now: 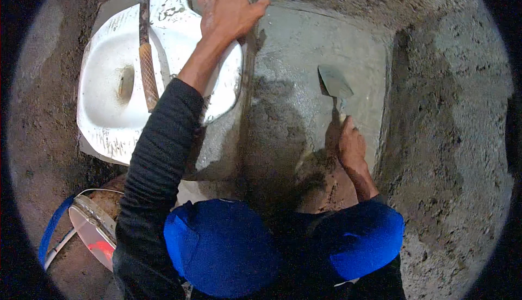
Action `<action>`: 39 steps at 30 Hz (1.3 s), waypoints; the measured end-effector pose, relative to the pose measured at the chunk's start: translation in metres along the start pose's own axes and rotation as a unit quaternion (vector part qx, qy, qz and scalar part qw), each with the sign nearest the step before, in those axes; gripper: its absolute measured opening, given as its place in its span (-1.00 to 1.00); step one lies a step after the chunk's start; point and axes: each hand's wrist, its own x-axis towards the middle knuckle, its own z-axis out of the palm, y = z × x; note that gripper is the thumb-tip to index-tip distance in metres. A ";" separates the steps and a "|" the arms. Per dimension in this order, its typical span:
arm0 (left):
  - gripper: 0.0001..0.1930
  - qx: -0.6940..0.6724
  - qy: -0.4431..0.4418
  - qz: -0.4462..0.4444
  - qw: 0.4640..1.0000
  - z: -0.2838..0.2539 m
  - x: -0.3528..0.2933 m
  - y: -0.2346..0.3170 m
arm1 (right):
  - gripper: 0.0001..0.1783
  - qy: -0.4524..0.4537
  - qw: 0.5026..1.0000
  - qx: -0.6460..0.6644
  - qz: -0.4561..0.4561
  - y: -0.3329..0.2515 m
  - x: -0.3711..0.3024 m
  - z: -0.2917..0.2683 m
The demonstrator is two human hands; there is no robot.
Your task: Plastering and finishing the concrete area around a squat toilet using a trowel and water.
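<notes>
- A pointing trowel point(335, 81) is lying low over the right-hand part of the smoothed grey cement surface point(359, 39), its blade pointing up and to the left; whether the blade is touching the cement, I cannot tell.
- The right hand point(352, 143) is holding the trowel by its handle, its fingers curling closed around it.
- The left hand point(228, 9) is reaching past the far right corner of the white squat toilet pan point(228, 88), with the thumb sticking out to the right and the fingers spreading slightly; their tips are running up to the top edge of the view, so I cannot tell whether they are gripping anything.
- The left forearm, in a dark ribbed sleeve point(163, 120), is crossing over the pan's right part.
- A metal-shafted tool with a tan textured grip point(147, 72) is lying across the pan, right of its drain opening; its upper end is leaving the view.
- Dark smears are marking the pan's rim.
- Two blue-covered knees point(223, 248) are showing at the bottom.
- A bucket point(81, 224) is tilting at lower left, beside a blue strap point(51, 229).
- Rough brown ground point(451, 191) is surrounding everything.
</notes>
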 end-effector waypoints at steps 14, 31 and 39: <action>-0.10 -0.111 -0.118 -0.114 0.980 -0.022 0.001 0.026 | -0.62 0.048 0.997 0.018 -0.051 -0.003 0.042 0.009; -0.20 -0.090 -0.026 -0.042 0.995 -0.004 0.010 -0.003 | -0.78 0.081 0.995 -0.003 -0.053 -0.026 0.133 0.017; -0.26 -0.058 0.035 -0.002 0.998 -0.005 -0.002 -0.003 | -0.65 -0.019 0.998 0.038 -0.045 -0.012 0.019 0.000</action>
